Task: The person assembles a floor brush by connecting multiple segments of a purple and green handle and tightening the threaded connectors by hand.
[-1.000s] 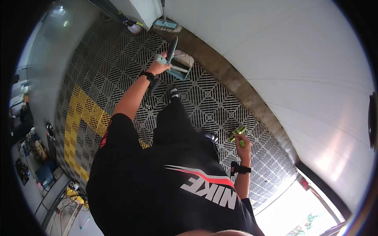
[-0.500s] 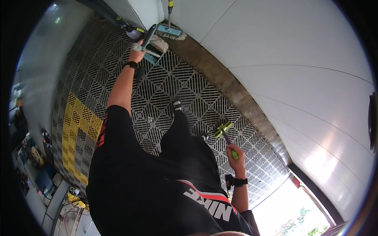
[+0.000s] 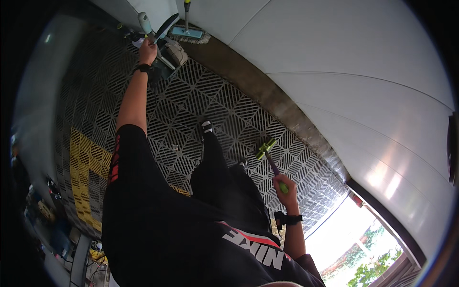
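Observation:
My left hand (image 3: 148,52) reaches to the far left, fingers closed around a tool with a light-grey handle (image 3: 144,21). Beside it a curved black handle (image 3: 167,25) slants up. Just right of that hand is a beige brush head (image 3: 176,52), with a grey-blue dustpan-like piece (image 3: 165,71) below it; how these parts join is hard to make out. Down at the right, my right hand (image 3: 287,189) grips the green end of a hammer-shaped tool (image 3: 266,149), whose shiny green head points away from me above the floor.
A blue mop head (image 3: 187,32) with pale fringe stands in the far corner. White wall panels (image 3: 306,48) rise at the right above a brown ledge (image 3: 248,79). Underfoot lies a grey grid floor (image 3: 191,103) with yellow tiles (image 3: 81,167). My feet (image 3: 206,126) are near the middle.
My left hand has moved farther up and left. The light-grey handle end now points upward instead of toward me. My right hand keeps its hold on the hammer-shaped tool.

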